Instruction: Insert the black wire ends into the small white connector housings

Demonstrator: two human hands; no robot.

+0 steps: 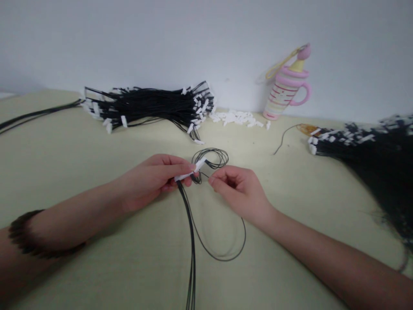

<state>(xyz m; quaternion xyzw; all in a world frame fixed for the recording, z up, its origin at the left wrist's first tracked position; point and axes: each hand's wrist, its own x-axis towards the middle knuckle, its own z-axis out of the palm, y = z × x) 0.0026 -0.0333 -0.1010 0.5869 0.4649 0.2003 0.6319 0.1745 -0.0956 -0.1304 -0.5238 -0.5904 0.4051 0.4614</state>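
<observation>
My left hand (169,172) pinches two white plastic connectors (200,165) between thumb and fingers. From these hang several black cables (190,232) that run down past the table's near edge. A coil of thin black wire (211,151) loops just beyond the connectors. My right hand (238,187) is closed, thumb and forefinger pinched on the thin wire a little to the right of the left hand. One slack loop of that wire (226,260) droops below both hands over the table.
A thick bundle of black cables (145,103) with white ends lies at the back left. Beside it are loose white connectors (235,117). A pink striped cup (284,92) leans against the wall. More black cables (371,159) spread along the right, near a yellowish-brown tie (306,129).
</observation>
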